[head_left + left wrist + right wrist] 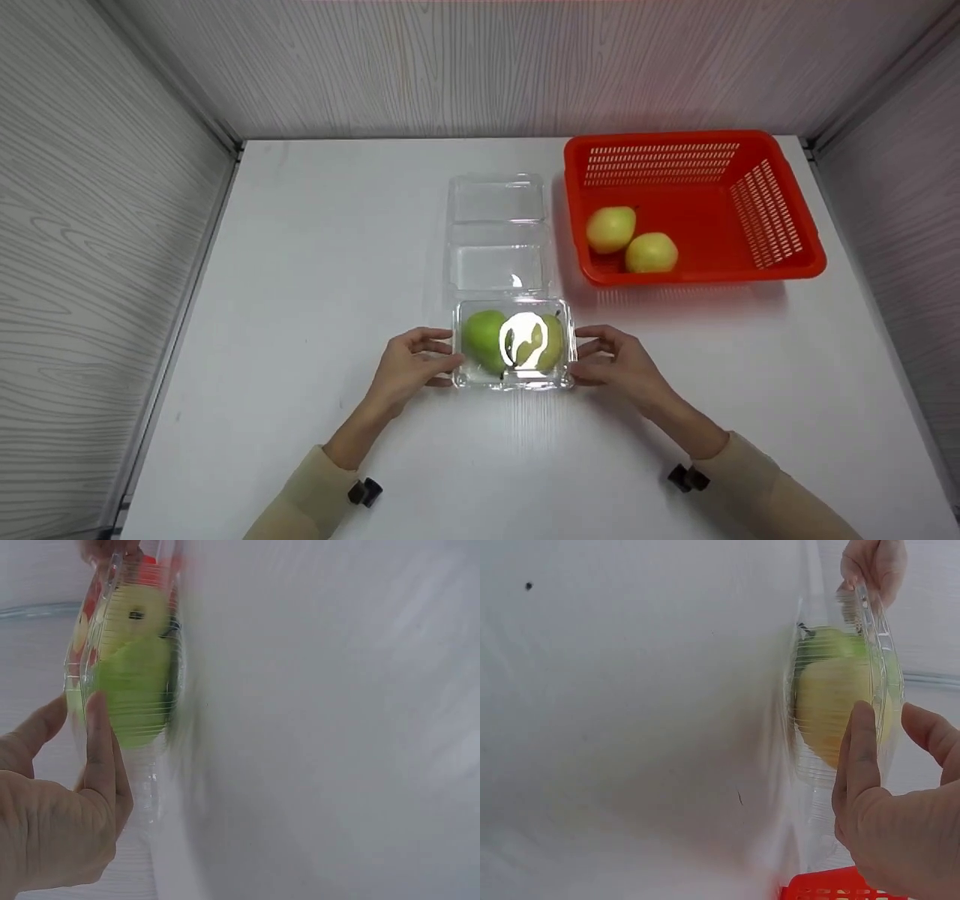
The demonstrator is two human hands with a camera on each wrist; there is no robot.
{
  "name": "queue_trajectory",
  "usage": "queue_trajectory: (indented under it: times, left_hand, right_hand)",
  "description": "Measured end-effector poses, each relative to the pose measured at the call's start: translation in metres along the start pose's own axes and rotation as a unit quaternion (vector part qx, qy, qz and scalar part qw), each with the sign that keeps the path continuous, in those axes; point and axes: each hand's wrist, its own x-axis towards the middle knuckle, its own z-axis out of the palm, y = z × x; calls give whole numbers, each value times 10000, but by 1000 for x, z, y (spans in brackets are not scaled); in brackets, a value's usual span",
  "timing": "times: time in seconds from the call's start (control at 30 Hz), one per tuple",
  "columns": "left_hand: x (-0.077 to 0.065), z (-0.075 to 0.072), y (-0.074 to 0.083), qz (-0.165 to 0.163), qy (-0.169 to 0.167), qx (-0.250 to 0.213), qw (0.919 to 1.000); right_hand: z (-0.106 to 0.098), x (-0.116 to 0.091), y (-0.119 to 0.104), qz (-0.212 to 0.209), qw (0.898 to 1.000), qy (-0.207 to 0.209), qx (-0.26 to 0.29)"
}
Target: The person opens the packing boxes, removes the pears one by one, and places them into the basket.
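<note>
A clear plastic clamshell box (480, 377) with its lid down lies in front of the person, a bright glare on its top. Inside are a green pear (484, 339) and a yellower pear (553, 345); ribbed walls show in both wrist views. The left hand (409, 365) holds the box's left end, thumb by the top rim and fingers along the side. At the opposite end, the right hand (621, 367) grips it in the same way, its fingers (864, 754) against the ribbed wall.
Just behind the box lies another clear clamshell (498, 201), unfolded open. To the right rear stands a red plastic basket (810, 262) with two pale yellow-green pears (611, 229) at its left side. Wood-grain panels (465, 67) border the white table (322, 262).
</note>
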Motion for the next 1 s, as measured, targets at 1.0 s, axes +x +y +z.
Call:
queue_trajectory:
  times: [1.0]
  left_hand:
    - [-3, -21, -29, -392, -1077, -1454, 9827]
  right_hand:
    - [85, -25, -3, -5215, 6513, 2089, -5100]
